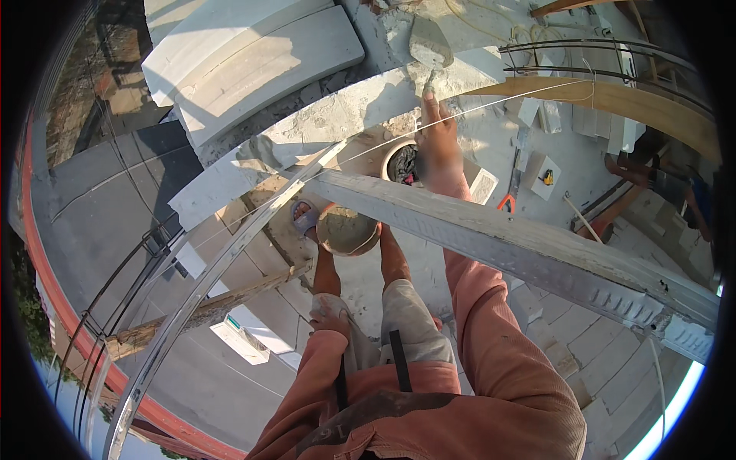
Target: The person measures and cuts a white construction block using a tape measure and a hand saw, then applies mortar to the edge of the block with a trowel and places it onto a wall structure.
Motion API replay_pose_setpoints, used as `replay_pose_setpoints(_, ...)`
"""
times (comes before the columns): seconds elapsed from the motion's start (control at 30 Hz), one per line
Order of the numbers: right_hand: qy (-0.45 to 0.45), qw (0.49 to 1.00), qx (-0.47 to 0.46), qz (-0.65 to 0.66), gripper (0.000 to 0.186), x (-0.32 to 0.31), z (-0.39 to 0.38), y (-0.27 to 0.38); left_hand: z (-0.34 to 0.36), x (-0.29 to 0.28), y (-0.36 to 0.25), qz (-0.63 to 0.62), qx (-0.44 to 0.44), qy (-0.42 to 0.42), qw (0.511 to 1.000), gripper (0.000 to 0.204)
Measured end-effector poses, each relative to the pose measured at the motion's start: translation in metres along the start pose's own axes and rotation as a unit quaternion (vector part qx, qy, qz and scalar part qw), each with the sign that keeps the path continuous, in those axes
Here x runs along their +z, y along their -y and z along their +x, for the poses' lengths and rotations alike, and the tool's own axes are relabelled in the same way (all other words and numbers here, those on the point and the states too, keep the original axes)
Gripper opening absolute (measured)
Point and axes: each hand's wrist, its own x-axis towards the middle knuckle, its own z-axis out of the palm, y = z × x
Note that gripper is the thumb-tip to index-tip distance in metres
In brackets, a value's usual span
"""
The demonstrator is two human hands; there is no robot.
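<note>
My right hand (439, 149) reaches forward, closed round the handle of a trowel. The mortar-smeared trowel blade (431, 44) lies over the top of a pale block wall (337, 111). My left hand (330, 314) rests on my grey shorts at the thigh, fingers laid along the cloth, holding nothing that I can see. By my feet stands a round bucket (349, 230) of grey mortar. Just beyond it, partly behind the beam, is a light-rimmed container (400, 162) with dark contents. A white string (506, 100) stretches across near my right wrist.
A long metal-edged beam (491, 230) crosses in front of me, and a thin metal strip (222, 268) runs lower left. Large white blocks (268, 61) lie beyond the wall. A saw (515, 172), a loose block (541, 175) and another person (675, 184) are to the right.
</note>
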Motion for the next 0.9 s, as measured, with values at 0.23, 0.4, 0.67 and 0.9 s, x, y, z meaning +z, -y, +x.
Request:
replay_pose_setpoints(0.23, 0.032, 0.998, -0.014, -0.049, 0.051, 0.005, 0.009, -0.001, 0.007, 0.006, -0.002, -0.002, -0.004, -0.023, 1.000, 0.088)
replay_pose_setpoints(0.4, 0.014, 0.998, -0.023, -0.049, 0.051, -0.007, -0.006, -0.034, 0.007, -0.004, -0.003, -0.022, -0.019, 0.009, 1.000, 0.091)
replay_pose_setpoints(0.67, 0.000, 0.987, -0.023, -0.161, 0.059, 0.005, 0.041, 0.034, 0.004, -0.003, -0.009, 0.008, -0.007, -0.006, 1.000, 0.090)
replay_pose_setpoints(0.9, 0.057, 0.939, -0.159, -0.299, 0.066, 0.002, 0.017, 0.006, -0.003, -0.008, -0.007, 0.009, -0.029, 0.016, 0.999, 0.088)
